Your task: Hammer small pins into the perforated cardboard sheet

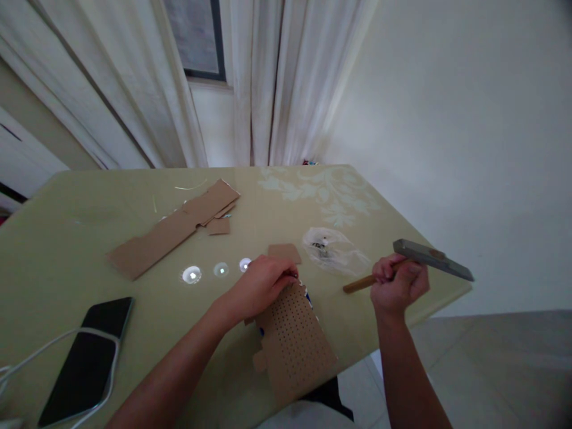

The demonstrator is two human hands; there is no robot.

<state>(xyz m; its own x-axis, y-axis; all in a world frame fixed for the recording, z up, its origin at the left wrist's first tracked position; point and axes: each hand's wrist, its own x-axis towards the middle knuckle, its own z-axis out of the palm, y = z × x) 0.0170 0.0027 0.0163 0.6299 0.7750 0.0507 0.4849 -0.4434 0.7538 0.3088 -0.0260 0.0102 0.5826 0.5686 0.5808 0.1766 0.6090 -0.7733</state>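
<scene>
**Hammer raised over punched cardboard**

My left hand (263, 286) presses curled fingers onto the dotted cardboard sheet (292, 339) at the tabletop's (89, 238) near edge. My right hand (397, 283) grips a wooden-handled hammer (429, 259), lifted alongside. No writing readable.

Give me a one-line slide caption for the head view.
Left hand presses on dotted cardboard on a table; right hand grips a hammer raised beside it.

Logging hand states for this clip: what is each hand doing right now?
Left hand: fingers curled down, pressing on the dotted cardboard piece; a firm grip cannot be told.
Right hand: closed around the hammer handle.
</scene>
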